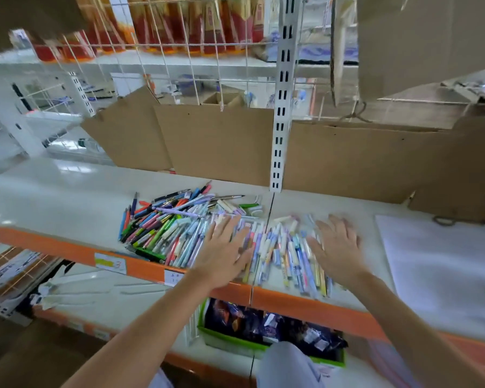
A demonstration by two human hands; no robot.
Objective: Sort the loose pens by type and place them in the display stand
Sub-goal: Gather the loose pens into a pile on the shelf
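Pens (277,247) under both flat hands lie mostly front-to-back.

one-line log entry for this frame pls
stage: sorting not begun | left hand: flat on pen pile, fingers spread | right hand: flat on pens, blurred | held: nothing | display stand: not seen

White shelf board (53,189) with an orange front edge (67,249) carrying paper labels. A white slotted upright (282,107) rises from the board's rear. Behind it, a white wire grid (163,51) backed by brown cardboard panels (216,141). Red and orange packages (196,23) stand on the level above. A green bin (235,344) sits on the lower shelf. Glossy white floor (9,163) at left reflects overhead light.
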